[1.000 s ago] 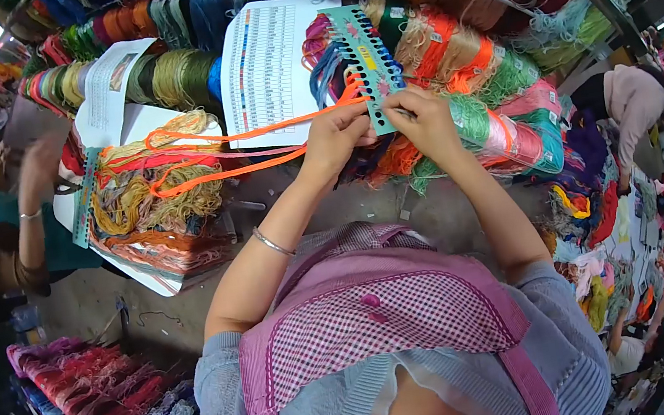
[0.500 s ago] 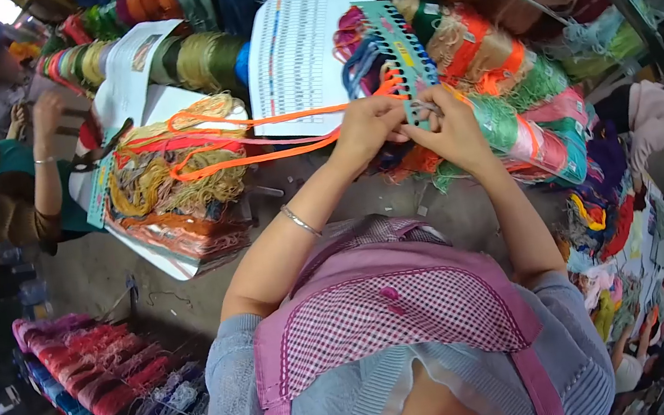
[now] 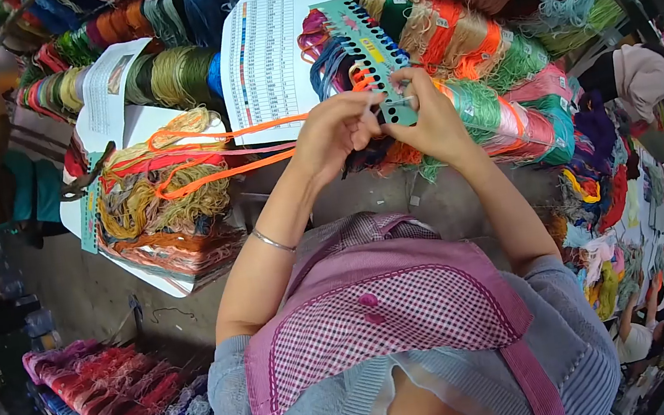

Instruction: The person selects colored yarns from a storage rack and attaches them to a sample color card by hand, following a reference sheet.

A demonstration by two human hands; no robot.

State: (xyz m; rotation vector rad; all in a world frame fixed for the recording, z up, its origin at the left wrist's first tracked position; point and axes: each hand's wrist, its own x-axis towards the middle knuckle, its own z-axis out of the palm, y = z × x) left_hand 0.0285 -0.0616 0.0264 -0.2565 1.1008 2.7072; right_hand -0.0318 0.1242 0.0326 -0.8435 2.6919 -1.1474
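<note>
A green card (image 3: 367,45) with a row of holes along its edges carries looped threads in pink, blue and orange. My right hand (image 3: 427,113) pinches the card's lower end between thumb and fingers. Just left of it, my left hand (image 3: 338,130) has its fingers closed on a thin pale strand that reaches toward the card. Long orange threads (image 3: 257,125) run leftward from beside my left hand over a pile of yellow and brown thread (image 3: 160,189). Behind lies a printed chart (image 3: 264,56).
Thread bundles (image 3: 487,41) line the rack behind and right of the card. A second sheet (image 3: 106,95) lies at left. Red and purple skeins (image 3: 110,383) hang at lower left. People (image 3: 649,78) are at the right and left edges.
The view has shifted, so the card and sheets sit further left. My left hand has turned and drawn slightly away from my right hand, with a pale strand now visible between them.
</note>
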